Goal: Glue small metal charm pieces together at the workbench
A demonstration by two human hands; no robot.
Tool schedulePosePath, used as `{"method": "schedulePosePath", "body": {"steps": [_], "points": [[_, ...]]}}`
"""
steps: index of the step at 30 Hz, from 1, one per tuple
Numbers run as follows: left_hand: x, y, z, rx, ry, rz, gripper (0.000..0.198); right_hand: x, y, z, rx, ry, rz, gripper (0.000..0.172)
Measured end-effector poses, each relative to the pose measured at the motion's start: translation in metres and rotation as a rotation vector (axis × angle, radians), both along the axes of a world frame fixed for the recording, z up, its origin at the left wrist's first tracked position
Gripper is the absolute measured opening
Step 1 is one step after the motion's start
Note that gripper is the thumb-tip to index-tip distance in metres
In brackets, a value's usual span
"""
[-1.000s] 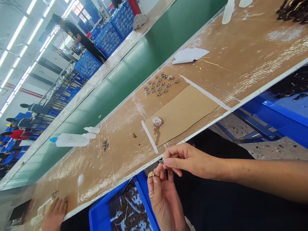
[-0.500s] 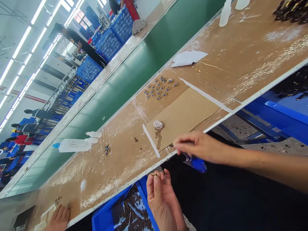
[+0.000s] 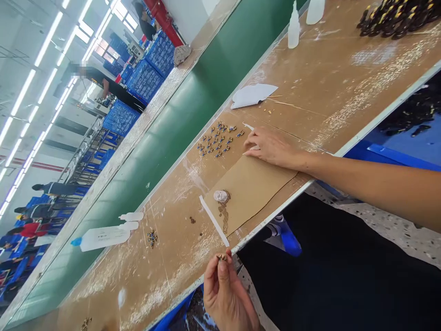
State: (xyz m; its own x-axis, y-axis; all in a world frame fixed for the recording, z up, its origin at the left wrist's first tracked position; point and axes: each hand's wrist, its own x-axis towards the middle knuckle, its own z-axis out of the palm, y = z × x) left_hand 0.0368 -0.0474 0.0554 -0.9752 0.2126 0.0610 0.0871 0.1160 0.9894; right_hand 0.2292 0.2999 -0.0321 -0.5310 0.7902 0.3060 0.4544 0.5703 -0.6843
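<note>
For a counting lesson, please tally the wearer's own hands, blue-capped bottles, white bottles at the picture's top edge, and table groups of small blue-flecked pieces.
Left hand and right hand: 2
Blue-capped bottle: 1
Top-edge bottles: 2
Blue-flecked groups: 2
Total: 7

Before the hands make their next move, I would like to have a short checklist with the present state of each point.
1. Left hand has a firm-looking pinch on its small piece: ok, thumb and fingers close on it.
2. Right hand is free of any small part: cannot tell, the fingertips do not show clearly enough.
3. Blue-and-gold pieces lie spread out: ok, though a few sit close together.
4. Cardboard sheet is clean: not ok, a dark stain runs beside the whitish round object.
5. Large bottle has its blue cap on: ok.
</note>
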Motion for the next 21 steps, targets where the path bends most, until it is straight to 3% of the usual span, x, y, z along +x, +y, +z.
{"method": "schedulePosePath", "body": {"steps": [2,4,6,8,12,16,21], "points": [[0.055,0.039,-0.028,-0.007,-0.021,-0.083,0.01,-0.006,-0.001,0.003,0.044,0.04,-0.038,0.018],[0.078,0.065,-0.043,0.001,-0.03,-0.118,0.017,-0.017,-0.003,0.011,0.087,0.111,-0.045,0.02],[0.073,0.081,-0.043,-0.066,0.008,-0.146,0.024,-0.033,-0.005,0.02,0.136,0.233,-0.002,0.02],[0.056,0.094,-0.031,-0.175,0.085,-0.201,0.025,-0.05,-0.007,0.025,0.168,0.333,0.023,0.019],[0.03,0.121,-0.009,-0.395,0.226,-0.374,0.026,-0.071,-0.004,0.018,0.168,0.374,0.027,0.02],[0.021,0.144,-0.007,-0.616,0.335,-0.433,0.029,-0.067,0.004,0.008,0.169,0.377,0.037,0.019],[0.016,0.161,-0.008,-0.795,0.438,-0.466,0.029,-0.062,0.01,0.009,0.164,0.376,0.01,0.021]]}}
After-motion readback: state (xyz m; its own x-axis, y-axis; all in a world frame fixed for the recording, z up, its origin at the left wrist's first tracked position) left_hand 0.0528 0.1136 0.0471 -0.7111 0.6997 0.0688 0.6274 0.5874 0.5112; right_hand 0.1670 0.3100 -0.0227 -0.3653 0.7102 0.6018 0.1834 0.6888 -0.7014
